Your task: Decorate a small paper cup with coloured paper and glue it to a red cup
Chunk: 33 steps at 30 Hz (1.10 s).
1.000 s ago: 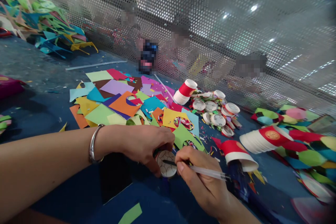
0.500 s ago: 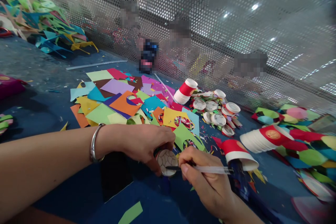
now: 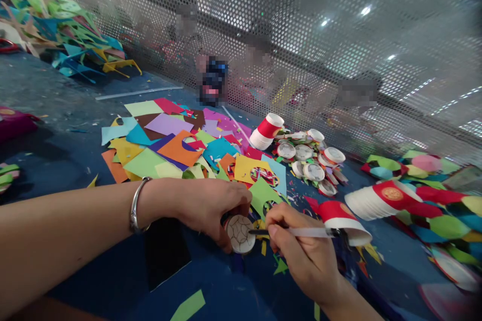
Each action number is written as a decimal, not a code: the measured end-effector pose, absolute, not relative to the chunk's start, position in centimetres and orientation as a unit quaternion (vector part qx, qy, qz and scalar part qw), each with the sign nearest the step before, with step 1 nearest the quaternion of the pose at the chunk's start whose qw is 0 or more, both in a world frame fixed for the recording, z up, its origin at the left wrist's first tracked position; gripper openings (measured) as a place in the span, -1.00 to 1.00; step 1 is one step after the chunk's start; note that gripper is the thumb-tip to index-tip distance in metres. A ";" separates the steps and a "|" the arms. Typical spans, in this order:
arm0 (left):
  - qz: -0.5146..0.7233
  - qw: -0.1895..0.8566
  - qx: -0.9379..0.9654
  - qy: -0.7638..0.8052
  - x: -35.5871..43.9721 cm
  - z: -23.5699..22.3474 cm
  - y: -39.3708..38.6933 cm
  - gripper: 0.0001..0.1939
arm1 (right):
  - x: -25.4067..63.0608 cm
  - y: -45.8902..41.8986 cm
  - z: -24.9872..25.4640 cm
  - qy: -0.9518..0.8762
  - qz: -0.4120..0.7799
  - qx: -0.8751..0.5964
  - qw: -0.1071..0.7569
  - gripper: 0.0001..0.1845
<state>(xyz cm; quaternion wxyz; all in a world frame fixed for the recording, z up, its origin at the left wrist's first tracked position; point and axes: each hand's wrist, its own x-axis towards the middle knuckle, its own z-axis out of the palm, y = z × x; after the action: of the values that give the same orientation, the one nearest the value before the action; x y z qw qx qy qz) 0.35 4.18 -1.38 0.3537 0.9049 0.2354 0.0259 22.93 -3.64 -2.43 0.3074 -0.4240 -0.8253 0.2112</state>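
Note:
My left hand (image 3: pixel 211 205), with a silver bangle at its wrist, grips the side of a small cut-down paper cup (image 3: pixel 240 239). Its round white end faces up and bears dark drawn lines in a cell-like pattern. In my right hand (image 3: pixel 301 246) is a pen (image 3: pixel 307 232) with a clear barrel, pinched between thumb and fingers. The pen's dark tip is at the right side of the cup's white end; whether it touches cannot be told. A black paper sheet (image 3: pixel 165 251) lies under my left wrist, and coloured paper sheets (image 3: pixel 148 163) spread just beyond my hands.
A red and white cup stack (image 3: pixel 266 130) stands behind cut cup ends (image 3: pixel 313 171). Further cups (image 3: pixel 380 198) lie on their sides at right, one (image 3: pixel 344 223) close to my right hand. A paper scrap pile (image 3: pixel 64 30) sits far left. Perforated metal (image 3: pixel 301 60) borders the blue table (image 3: pixel 113 281).
My right hand has moved a little to the right, drawing the pen tip from the middle of the cup end toward its right side. More lines show there. My left hand stays put.

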 end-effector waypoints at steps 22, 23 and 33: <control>0.033 0.360 0.902 0.235 0.3 -1.9 4.3 -0.43 | 21.4 -3.8 -2.4 -0.843 0.189 -0.404 0.301 -0.82; 0.033 0.361 0.902 0.236 0.3 -1.9 4.3 -0.43 | 21.4 -3.9 -2.4 -0.845 0.190 -0.400 0.301 -0.82; 0.043 0.365 0.904 0.219 0.3 -2.1 4.4 -0.52 | 21.5 -4.1 -2.6 -0.840 0.224 -0.395 0.298 -0.80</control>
<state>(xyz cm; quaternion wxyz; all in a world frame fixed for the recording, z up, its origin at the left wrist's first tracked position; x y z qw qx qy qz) 0.28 4.38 -2.12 0.3654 0.9037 0.2192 0.0429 21.50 -4.11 -2.62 0.2976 -0.3952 -0.8397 0.2240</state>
